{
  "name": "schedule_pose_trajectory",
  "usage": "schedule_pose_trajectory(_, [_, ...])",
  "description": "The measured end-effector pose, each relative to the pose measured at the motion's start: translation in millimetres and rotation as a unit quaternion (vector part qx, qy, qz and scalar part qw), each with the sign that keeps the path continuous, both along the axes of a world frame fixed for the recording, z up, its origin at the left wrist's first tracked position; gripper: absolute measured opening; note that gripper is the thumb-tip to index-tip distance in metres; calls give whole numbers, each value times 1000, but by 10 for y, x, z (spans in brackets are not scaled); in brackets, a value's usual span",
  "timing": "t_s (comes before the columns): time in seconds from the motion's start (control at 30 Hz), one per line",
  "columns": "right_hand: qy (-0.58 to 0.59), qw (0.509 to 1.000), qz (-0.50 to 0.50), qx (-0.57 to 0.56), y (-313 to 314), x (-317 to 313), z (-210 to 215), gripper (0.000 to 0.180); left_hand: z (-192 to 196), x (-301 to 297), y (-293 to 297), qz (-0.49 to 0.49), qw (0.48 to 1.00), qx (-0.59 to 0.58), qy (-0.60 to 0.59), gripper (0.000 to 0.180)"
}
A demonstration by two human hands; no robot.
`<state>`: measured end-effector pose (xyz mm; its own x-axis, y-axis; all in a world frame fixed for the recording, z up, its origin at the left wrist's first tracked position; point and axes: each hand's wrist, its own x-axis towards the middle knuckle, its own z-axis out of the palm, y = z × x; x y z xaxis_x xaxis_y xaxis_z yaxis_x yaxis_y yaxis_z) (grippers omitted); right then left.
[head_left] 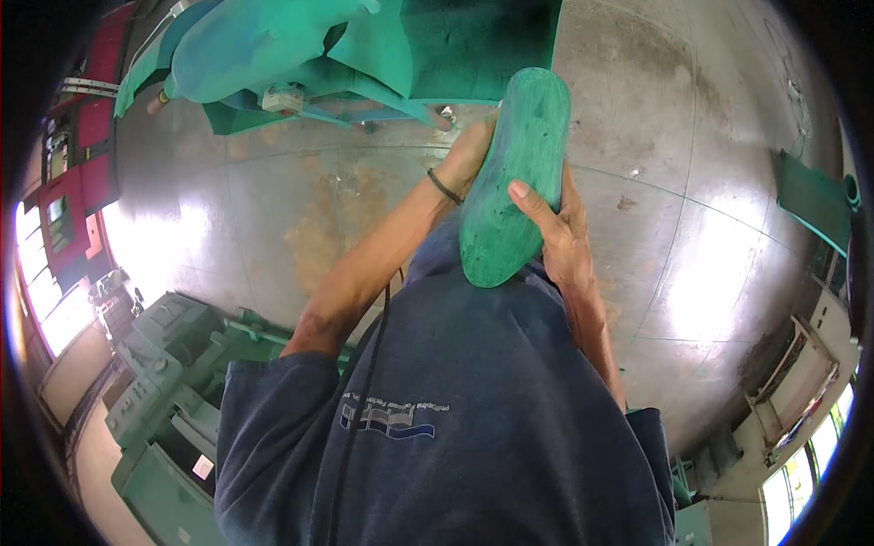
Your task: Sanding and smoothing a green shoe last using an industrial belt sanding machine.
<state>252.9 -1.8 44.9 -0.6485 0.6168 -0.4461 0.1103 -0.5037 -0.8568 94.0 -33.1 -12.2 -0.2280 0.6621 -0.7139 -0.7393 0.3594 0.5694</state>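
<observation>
A green shoe last [523, 164], long and sole-shaped with a worn, scuffed surface, is held up in front of my body, its flat side facing up. My right hand [566, 232] grips its right edge, with the thumb lying across the flat face and the fingers round the side. On the opposite edge, toward the far end, my left hand [471, 150] holds it; most of those fingers are hidden behind the last. Both hands are closed on the same last. A dark band circles my left wrist.
Just beyond the last stands a green machine [364, 55] with sheet-metal panels. A grey-green machine [168, 400] with knobs is at the lower left. The floor [628, 191] is grey, tiled and stained. At the right are a green panel [813, 198] and a pale cabinet [792, 391].
</observation>
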Motion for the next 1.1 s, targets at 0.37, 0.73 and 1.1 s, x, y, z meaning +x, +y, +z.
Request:
schedule_pose_trajectory(0.37, [26, 999, 2, -27, -55, 205, 28, 80, 124, 241, -82, 38, 999, -4, 30, 38])
schedule_pose_trajectory(0.73, [-152, 928, 17, 340, 461, -299, -318, 81, -161, -11, 55, 98, 989, 104, 36, 63])
schedule_pose_trajectory(1.1, [-89, 992, 60, -70, 797, -730, 50, 70, 7, -656, 226, 90, 969, 121, -194, 41])
